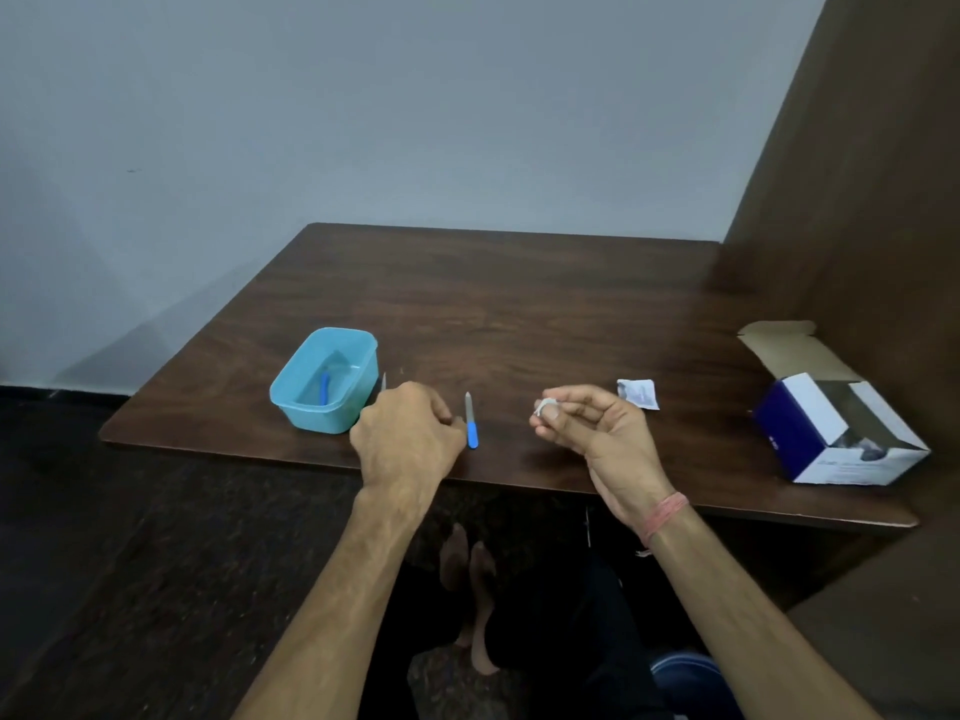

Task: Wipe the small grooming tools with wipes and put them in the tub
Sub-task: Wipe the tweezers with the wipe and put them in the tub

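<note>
A light blue plastic tub (pixel 304 414) stands on the brown table (pixel 519 314) at the front left, with a blue-handled tool (pixel 324 389) lying inside. My left hand (pixel 408 439) sits just right of the tub, fingers curled down over a thin metal tool (pixel 384 381); only its tip shows past the knuckles. A nail file with a blue handle (pixel 470 423) lies flat on the table between my hands. My right hand (pixel 587 423) hovers above the table and pinches a small crumpled white wipe (pixel 544 406) at its fingertips.
A torn white wipe sachet (pixel 638 393) lies right of my right hand. An open blue-and-white carton (pixel 831 433) stands at the table's right edge beside a brown wall panel. Bare feet show under the table's front edge.
</note>
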